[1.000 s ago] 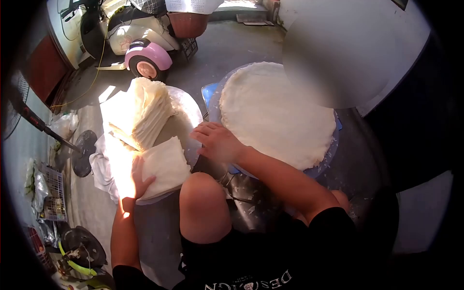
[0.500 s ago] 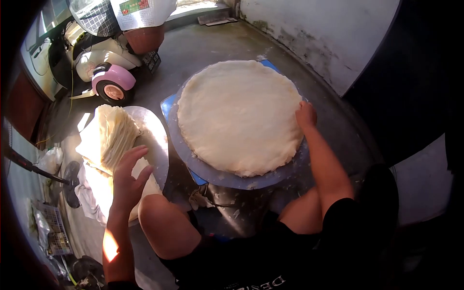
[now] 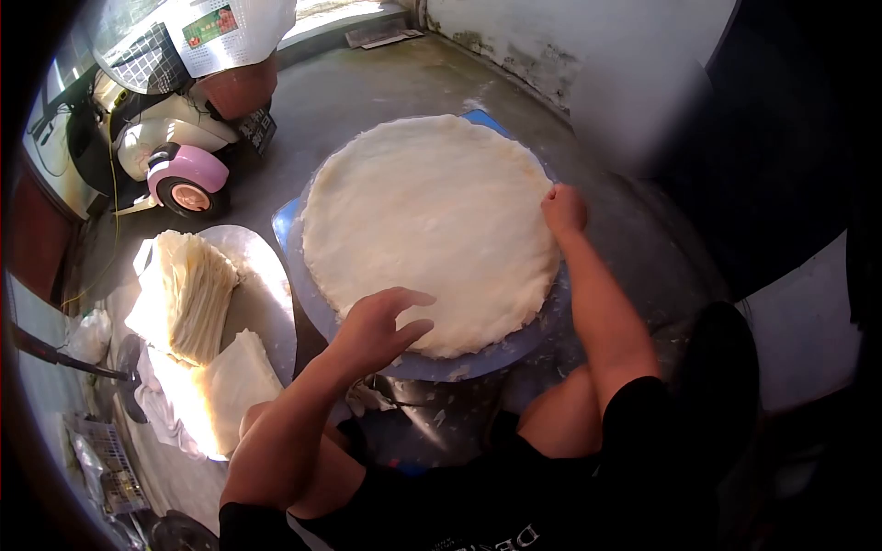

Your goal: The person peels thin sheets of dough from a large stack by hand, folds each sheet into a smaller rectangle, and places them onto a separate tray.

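Observation:
A large round pale sheet of dough (image 3: 427, 220) lies on a round grey-blue board (image 3: 312, 298), with blue corners of something beneath. At its right edge my right hand (image 3: 564, 208) has its fingers closed on the dough's rim. Over the lower left part of the dough is my left hand (image 3: 378, 323), thumb and fingers apart, holding nothing; whether it touches the surface is unclear. To the left, a stack of folded pale sheets (image 3: 188, 294) and a flatter pale stack (image 3: 239, 386) rest on another round board (image 3: 266, 275).
A scooter with a pink-fendered wheel (image 3: 190, 179) stands at the upper left. A white wall (image 3: 514, 46) runs along the upper right. At the lower left are a plastic basket (image 3: 115, 468) and a black-handled item (image 3: 64, 358). My knees flank the space below the board.
My left hand has moved right, from beside the stacks to over the dough. My right hand stays at the dough's right edge. The view has shifted slightly.

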A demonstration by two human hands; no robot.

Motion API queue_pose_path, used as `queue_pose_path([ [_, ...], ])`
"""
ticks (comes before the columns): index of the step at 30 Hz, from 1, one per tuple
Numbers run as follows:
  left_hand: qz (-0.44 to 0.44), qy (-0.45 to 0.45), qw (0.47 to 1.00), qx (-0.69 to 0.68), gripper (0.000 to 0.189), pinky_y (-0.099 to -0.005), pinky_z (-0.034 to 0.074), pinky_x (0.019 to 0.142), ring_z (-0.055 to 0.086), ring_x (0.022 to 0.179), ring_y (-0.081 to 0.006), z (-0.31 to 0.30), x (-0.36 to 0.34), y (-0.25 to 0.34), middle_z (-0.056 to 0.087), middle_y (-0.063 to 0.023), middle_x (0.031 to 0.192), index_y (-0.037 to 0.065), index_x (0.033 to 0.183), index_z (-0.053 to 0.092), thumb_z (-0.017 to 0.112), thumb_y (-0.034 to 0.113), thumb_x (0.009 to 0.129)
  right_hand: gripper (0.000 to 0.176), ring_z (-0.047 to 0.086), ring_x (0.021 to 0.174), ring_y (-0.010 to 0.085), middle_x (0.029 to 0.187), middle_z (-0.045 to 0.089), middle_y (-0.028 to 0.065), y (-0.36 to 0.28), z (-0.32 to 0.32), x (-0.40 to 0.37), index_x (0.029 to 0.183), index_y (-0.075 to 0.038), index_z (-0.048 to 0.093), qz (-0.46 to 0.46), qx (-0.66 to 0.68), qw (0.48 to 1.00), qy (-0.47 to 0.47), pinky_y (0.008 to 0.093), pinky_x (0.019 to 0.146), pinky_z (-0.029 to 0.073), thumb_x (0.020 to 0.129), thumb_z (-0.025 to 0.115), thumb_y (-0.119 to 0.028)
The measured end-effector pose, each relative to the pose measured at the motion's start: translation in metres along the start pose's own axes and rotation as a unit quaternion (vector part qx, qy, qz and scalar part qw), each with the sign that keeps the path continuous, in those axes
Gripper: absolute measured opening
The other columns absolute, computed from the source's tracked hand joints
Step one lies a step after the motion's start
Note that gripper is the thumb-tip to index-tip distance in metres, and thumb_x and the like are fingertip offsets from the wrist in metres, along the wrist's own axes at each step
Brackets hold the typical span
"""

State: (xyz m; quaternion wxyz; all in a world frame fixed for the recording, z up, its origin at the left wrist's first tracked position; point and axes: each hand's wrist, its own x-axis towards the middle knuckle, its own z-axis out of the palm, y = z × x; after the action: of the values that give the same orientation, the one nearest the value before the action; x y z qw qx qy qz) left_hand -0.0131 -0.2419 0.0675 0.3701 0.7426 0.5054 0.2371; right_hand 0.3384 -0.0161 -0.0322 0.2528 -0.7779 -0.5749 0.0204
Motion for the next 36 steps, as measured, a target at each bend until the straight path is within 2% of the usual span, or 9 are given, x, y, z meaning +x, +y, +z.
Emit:
queue_pose_path([
  [3, 0.027, -0.010, 1.000, 0.002, 0.034, -0.0382, 0.052, 0.087, 0.066, 0.094, -0.0297, 0.006, -0.003, -0.010, 0.070, -0.0141, 0.114, 0.008, 0.120, 0.070, 0.072, 0.022, 0.088, 0.006, 0.068, 0.082, 0.0353, 0.090, 0.072, 0.0121, -0.012, -0.008, -0.007, 0.079, -0.011, 0.069, -0.029, -0.001, 0.999, 0.023, 0.0459, 0.074, 0.055, 0.078, 0.066, -0.015],
  [8, 0.018, -0.010, 1.000, -0.006, 0.034, -0.0390, 0.052, 0.088, 0.067, 0.097, -0.0321, 0.003, -0.002, 0.001, 0.070, -0.0147, 0.114, 0.008, 0.120, 0.070, 0.071, 0.021, 0.089, 0.012, 0.068, 0.088, 0.0339, 0.097, 0.070, 0.0150, -0.020, -0.014, -0.007, 0.075, -0.008, 0.064, -0.034, 0.084, 0.995, -0.046, 0.0453, 0.076, 0.053, 0.078, 0.070, -0.019],
  [15, 0.041, -0.012, 0.999, 0.020, 0.034, -0.0406, 0.052, 0.093, 0.067, 0.106, -0.0341, 0.006, -0.010, 0.000, 0.070, -0.0153, 0.116, 0.008, 0.120, 0.069, 0.071, 0.021, 0.089, 0.021, 0.070, 0.082, 0.0290, 0.086, 0.070, 0.0132, -0.018, 0.002, -0.011, 0.085, -0.005, 0.065, -0.055, -0.001, 0.997, -0.053, 0.0420, 0.073, 0.052, 0.076, 0.076, -0.021],
  [17, 0.046, -0.012, 0.999, 0.027, 0.033, -0.0407, 0.052, 0.094, 0.066, 0.106, -0.0343, 0.005, -0.011, 0.000, 0.071, -0.0152, 0.116, 0.008, 0.120, 0.070, 0.071, 0.021, 0.089, 0.024, 0.068, 0.078, 0.0208, 0.084, 0.069, 0.0087, -0.010, 0.021, 0.004, 0.094, -0.003, 0.067, -0.020, 0.295, 0.944, -0.147, 0.0372, 0.070, 0.051, 0.078, 0.077, -0.017],
  [18, 0.048, -0.011, 0.998, 0.026, 0.033, -0.0407, 0.052, 0.094, 0.066, 0.106, -0.0345, 0.004, -0.012, 0.000, 0.071, -0.0153, 0.115, 0.008, 0.120, 0.070, 0.072, 0.020, 0.089, 0.024, 0.068, 0.078, 0.0208, 0.084, 0.069, 0.0087, -0.015, 0.019, 0.007, 0.094, -0.003, 0.067, -0.021, 0.294, 0.944, -0.147, 0.0372, 0.070, 0.051, 0.078, 0.077, -0.017],
  [20, 0.051, -0.009, 0.998, 0.025, 0.033, -0.0406, 0.052, 0.093, 0.066, 0.106, -0.0347, 0.002, -0.013, 0.001, 0.071, -0.0153, 0.114, 0.008, 0.120, 0.070, 0.072, 0.020, 0.089, 0.020, 0.066, 0.079, 0.0152, 0.085, 0.068, 0.0050, -0.035, 0.007, 0.009, 0.098, 0.000, 0.067, 0.042, 0.541, 0.802, -0.248, 0.0316, 0.071, 0.052, 0.081, 0.072, -0.010],
  [29, 0.040, 0.003, 0.999, 0.032, 0.032, -0.0370, 0.055, 0.087, 0.068, 0.103, -0.0289, -0.003, -0.011, -0.004, 0.072, -0.0127, 0.114, 0.008, 0.120, 0.069, 0.074, 0.016, 0.089, 0.014, 0.061, 0.076, 0.0121, 0.089, 0.065, 0.0030, -0.087, -0.004, -0.022, 0.097, -0.003, 0.063, 0.134, 0.753, 0.583, -0.273, 0.0264, 0.067, 0.051, 0.083, 0.064, -0.004],
  [33, -0.019, -0.003, 0.999, 0.048, 0.032, -0.0367, 0.056, 0.090, 0.068, 0.106, -0.0244, -0.022, 0.019, -0.031, 0.072, -0.0115, 0.117, 0.007, 0.119, 0.071, 0.075, 0.016, 0.088, 0.015, 0.056, 0.068, 0.0093, 0.083, 0.061, 0.0015, -0.148, -0.027, -0.058, 0.098, -0.004, 0.062, 0.019, 0.686, 0.642, -0.343, 0.0247, 0.058, 0.045, 0.083, 0.065, -0.005],
  [36, 0.030, 0.023, 0.992, 0.118, 0.044, -0.0411, 0.052, 0.095, 0.066, 0.108, -0.0320, -0.046, 0.052, -0.054, 0.070, -0.0164, 0.117, 0.005, 0.125, 0.066, 0.076, 0.021, 0.084, 0.017, 0.055, 0.067, 0.0048, 0.083, 0.062, -0.0009, -0.183, -0.050, -0.097, 0.103, -0.006, 0.061, -0.042, 0.644, 0.638, -0.420, 0.0213, 0.059, 0.044, 0.086, 0.065, -0.005],
])
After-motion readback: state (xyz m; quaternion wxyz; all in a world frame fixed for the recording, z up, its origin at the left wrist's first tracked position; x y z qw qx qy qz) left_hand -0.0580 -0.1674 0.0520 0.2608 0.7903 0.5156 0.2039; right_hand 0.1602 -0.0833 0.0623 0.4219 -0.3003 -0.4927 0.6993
